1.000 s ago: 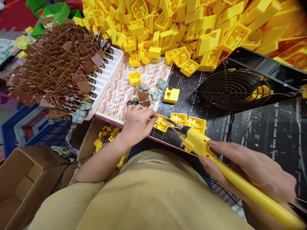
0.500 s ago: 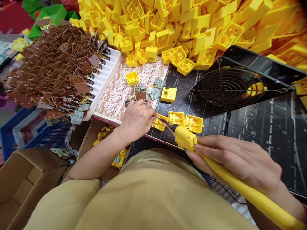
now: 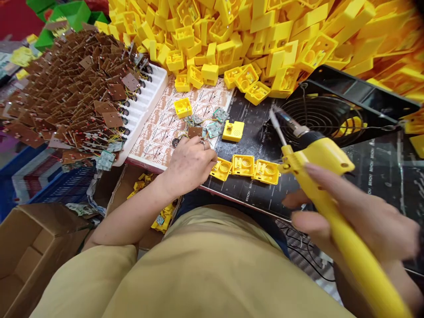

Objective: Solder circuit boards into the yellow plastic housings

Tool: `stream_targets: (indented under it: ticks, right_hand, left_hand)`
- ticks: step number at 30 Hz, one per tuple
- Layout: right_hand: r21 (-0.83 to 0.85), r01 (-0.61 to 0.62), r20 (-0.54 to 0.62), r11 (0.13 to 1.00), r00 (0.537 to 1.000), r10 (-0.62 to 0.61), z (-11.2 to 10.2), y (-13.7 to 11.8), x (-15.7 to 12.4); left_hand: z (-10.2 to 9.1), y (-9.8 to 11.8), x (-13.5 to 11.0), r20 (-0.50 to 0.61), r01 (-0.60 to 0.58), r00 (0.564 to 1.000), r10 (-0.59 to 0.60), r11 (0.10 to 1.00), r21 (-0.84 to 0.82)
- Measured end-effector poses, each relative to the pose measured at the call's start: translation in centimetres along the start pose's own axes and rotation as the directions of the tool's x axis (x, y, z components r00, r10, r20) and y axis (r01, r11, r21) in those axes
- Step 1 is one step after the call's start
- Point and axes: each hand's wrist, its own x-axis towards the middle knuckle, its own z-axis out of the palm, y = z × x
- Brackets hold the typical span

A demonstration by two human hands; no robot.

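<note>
My right hand [image 3: 357, 207] grips a yellow soldering gun [image 3: 318, 176], raised over the black board at the right. Its metal tip and feed tube point up and left, in front of the fan; hand and tool are slightly blurred. With curled fingers, my left hand [image 3: 192, 161] holds the left edge of a yellow plastic case [image 3: 221, 169]; the fingertips are partly hidden. Two more open cases, a middle one [image 3: 243, 165] and a right one [image 3: 266, 171], line up beside it. Just beyond my left hand lie a brown circuit board [image 3: 195, 132] and green circuit boards [image 3: 214, 129] with thin wires.
A black fan [image 3: 314, 112] stands at the right. Yellow cases [image 3: 225, 53] are heaped along the back. Brown boards pile on a white foam tray [image 3: 145, 108] at the left. Cardboard boxes [image 3: 43, 238] sit below the table edge. A closed yellow case [image 3: 233, 131] lies mid-table.
My right hand has lifted the soldering gun away from the leftmost case, up and to the right, its tip swinging upward. My left hand has stayed at that case.
</note>
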Motion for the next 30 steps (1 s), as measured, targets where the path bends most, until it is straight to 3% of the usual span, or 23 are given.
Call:
stream_targets:
  ticks: [3,5,9,12,15,17,19,20,22,23,24,27,30]
  right_hand:
    - [-0.107,0.113,-0.030,0.988,0.993,-0.116,1.3,0.3,1.0]
    - [-0.130,0.125,-0.034,0.984,0.991,-0.130,1.9,1.0,1.1]
    - [-0.022,0.153,0.034,0.988,0.988,-0.152,3.0,2.5,1.3]
    - [0.016,0.179,0.098,0.984,0.979,-0.179,4.3,3.3,1.5]
    - [0.022,0.166,0.109,0.986,0.980,-0.168,5.3,3.8,1.5]
    - [0.028,0.144,0.108,0.989,0.983,-0.146,5.6,4.0,1.5]
    - [0.034,0.133,0.115,0.990,0.984,-0.136,5.7,4.0,1.6]
    - [0.038,0.139,0.117,0.990,0.983,-0.143,5.8,3.9,1.8]
    - [0.039,0.158,0.113,0.987,0.980,-0.161,6.1,3.4,2.3]
    - [0.039,0.165,0.110,0.985,0.979,-0.169,6.2,3.1,2.6]
    - [0.039,0.169,0.105,0.985,0.979,-0.172,6.4,2.8,2.8]
    - [0.031,0.159,0.079,0.987,0.984,-0.161,7.0,1.9,3.3]
    - [0.026,0.153,0.068,0.988,0.986,-0.155,7.4,1.8,3.4]
  left_hand:
    - [-0.7,-0.9,-0.6,-0.013,-0.015,1.000,0.014,0.997,-0.074]
    - [-0.8,-1.2,-1.1,-0.033,-0.069,0.997,0.064,0.980,-0.189]
    - [1.4,-0.2,-1.7,-0.059,-0.249,0.968,0.242,0.933,-0.260]
    - [2.5,-0.2,-2.5,-0.125,-0.265,0.963,0.239,0.924,-0.276]
    - [-0.1,-3.0,-4.8,-0.097,-0.218,0.976,0.195,0.849,-0.482]
    - [-3.0,-5.7,-6.8,0.087,-0.142,0.968,0.233,0.804,-0.577]
    - [-5.1,-7.6,-8.1,0.245,-0.103,0.932,0.268,0.842,-0.529]
    - [-5.4,-8.0,-8.2,0.228,-0.069,0.954,0.194,0.884,-0.463]
    - [-4.2,-7.5,-7.4,0.013,0.063,0.998,-0.061,0.954,-0.293]
    - [-3.0,-6.9,-6.5,-0.169,0.160,0.965,-0.200,0.961,-0.224]
    - [-1.6,-6.3,-5.3,-0.282,0.215,0.925,-0.254,0.963,-0.164]
    - [1.8,-5.6,-1.4,-0.340,0.113,0.928,-0.151,0.985,-0.130]
    - [2.0,-7.8,2.3,-0.405,0.066,0.884,-0.233,0.920,-0.387]
